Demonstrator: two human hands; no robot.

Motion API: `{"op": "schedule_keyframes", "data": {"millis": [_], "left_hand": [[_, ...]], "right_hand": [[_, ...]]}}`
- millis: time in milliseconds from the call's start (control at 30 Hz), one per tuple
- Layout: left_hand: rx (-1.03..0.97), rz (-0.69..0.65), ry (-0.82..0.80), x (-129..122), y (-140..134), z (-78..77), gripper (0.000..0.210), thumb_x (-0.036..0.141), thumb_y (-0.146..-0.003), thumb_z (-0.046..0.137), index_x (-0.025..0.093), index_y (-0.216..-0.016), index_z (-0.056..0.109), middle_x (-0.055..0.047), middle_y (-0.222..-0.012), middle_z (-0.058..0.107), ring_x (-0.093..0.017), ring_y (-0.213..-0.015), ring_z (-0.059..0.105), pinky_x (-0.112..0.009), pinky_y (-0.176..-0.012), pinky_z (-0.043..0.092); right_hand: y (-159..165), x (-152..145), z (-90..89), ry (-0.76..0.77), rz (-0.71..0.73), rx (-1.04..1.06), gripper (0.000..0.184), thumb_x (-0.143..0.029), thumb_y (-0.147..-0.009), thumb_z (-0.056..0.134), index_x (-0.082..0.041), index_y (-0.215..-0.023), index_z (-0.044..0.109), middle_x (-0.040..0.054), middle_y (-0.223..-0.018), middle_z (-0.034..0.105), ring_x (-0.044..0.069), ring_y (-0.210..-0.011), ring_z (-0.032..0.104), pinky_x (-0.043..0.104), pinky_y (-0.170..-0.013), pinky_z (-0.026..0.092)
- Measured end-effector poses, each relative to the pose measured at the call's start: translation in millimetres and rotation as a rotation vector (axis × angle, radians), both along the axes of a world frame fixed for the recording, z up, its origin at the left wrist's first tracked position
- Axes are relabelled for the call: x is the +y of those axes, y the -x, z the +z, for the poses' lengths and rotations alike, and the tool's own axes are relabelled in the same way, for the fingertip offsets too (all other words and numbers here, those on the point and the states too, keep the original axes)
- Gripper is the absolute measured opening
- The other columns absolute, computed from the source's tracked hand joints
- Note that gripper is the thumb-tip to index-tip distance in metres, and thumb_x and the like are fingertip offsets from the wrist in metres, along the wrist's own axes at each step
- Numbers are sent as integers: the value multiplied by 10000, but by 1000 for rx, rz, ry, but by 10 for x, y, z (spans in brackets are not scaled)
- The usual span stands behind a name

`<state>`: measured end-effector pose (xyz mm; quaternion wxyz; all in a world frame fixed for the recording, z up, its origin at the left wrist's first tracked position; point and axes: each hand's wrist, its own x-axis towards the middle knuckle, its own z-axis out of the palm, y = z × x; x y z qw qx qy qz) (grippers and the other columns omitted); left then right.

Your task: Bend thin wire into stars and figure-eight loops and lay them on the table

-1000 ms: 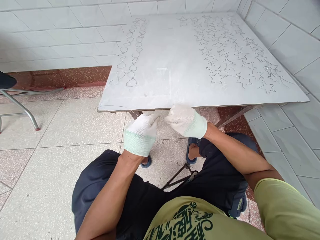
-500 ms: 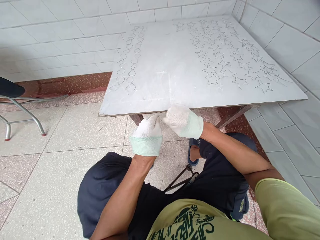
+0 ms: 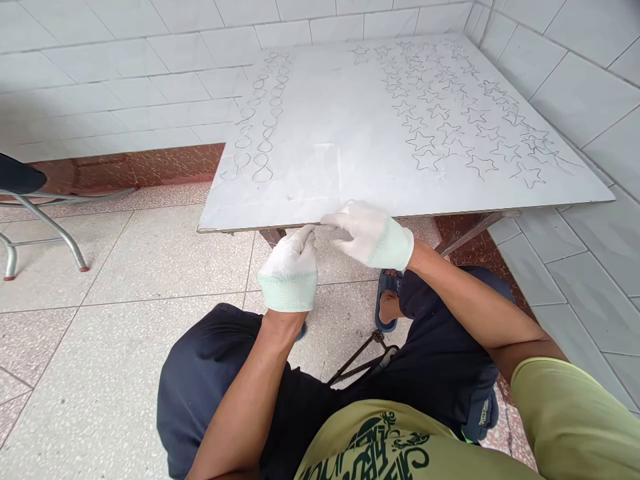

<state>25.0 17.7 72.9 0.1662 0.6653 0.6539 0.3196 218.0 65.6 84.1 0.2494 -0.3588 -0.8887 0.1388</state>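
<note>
Both my hands wear white knitted gloves with pale green cuffs and meet just in front of the table's near edge. My left hand point(image 3: 290, 270) is closed in a pinch; the thin wire seen there a moment ago is too fine to make out now. At its right, my right hand point(image 3: 369, 233) has its index finger stretched toward the left fingertips, with the thumb apart below. On the white tabletop point(image 3: 370, 153) lie several bent-wire stars point(image 3: 427, 159) at the right. Several wire figure-eight loops point(image 3: 263, 167) form two columns at the left.
A tiled wall point(image 3: 160, 80) stands behind the table, another on the right. At far left is a metal-legged chair point(image 3: 55, 230) on the speckled floor point(image 3: 165, 260). A dark metal frame point(image 3: 360, 360) stands between my legs, near a blue slipper point(image 3: 384, 313).
My right fingers have loosened from a closed grip and stretched out, the hand shifting slightly right and up. The wire curve that trailed left of my left hand no longer shows.
</note>
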Motion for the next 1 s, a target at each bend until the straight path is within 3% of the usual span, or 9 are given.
{"op": "schedule_keyframes", "data": {"millis": [100, 233, 400, 533, 700, 900, 1000], "left_hand": [[-5, 15, -20, -16, 32, 26, 376, 289, -1076, 463, 241, -1265, 785, -44, -1174, 817, -233, -1138, 736, -371, -1019, 566], [25, 17, -44, -59, 17, 91, 353, 280, -1073, 483, 244, -1237, 794, -46, -1217, 815, -245, -1187, 728, -386, -1074, 545], [96, 14, -23, -78, -32, 92, 373, 272, -1083, 461, 235, -1274, 779, -64, -1195, 812, -261, -1191, 731, -395, -1038, 556], [80, 8, -67, -47, -46, 39, 382, 310, -1094, 453, 254, -1289, 777, -57, -1181, 813, -256, -1168, 733, -377, -990, 564], [73, 22, -98, -3, -17, -19, 375, 357, -1100, 451, 282, -1265, 779, -25, -1060, 821, -216, -1056, 751, -317, -886, 558], [45, 18, -116, -4, 5, -58, 381, 354, -1100, 448, 285, -1278, 777, -19, -943, 815, -209, -978, 749, -313, -837, 553], [44, 21, -122, -4, -3, -75, 391, 339, -1100, 436, 287, -1302, 767, -20, -953, 818, -211, -987, 753, -319, -839, 559]], "right_hand": [[-32, -50, 37, 55, -28, 126, 341, -227, -980, 605, -133, -1272, 753, 106, -1126, 768, 246, -1079, 670, 360, -977, 473], [5, -106, 117, 264, -85, 225, 261, -271, -1015, 602, -176, -1142, 809, 63, -1137, 799, 203, -1043, 716, 314, -943, 510], [108, -125, 158, 435, -185, 248, 226, -311, -1001, 638, -191, -976, 827, 28, -1022, 818, 172, -947, 730, 278, -857, 517], [174, -113, 142, 469, -195, 270, 259, -274, -983, 621, -167, -793, 761, 10, -815, 765, 141, -786, 686, 258, -753, 482], [247, -130, 146, 615, -135, 347, 248, -278, -990, 579, -158, -833, 729, -8, -756, 720, 107, -685, 640, 239, -701, 463], [313, -159, 114, 439, -160, 265, 255, -283, -998, 556, -170, -841, 722, -3, -827, 725, 127, -777, 634, 258, -759, 440], [328, -163, 119, 452, -182, 278, 268, -300, -1005, 563, -171, -819, 704, -5, -805, 717, 130, -761, 631, 262, -747, 440]]}}
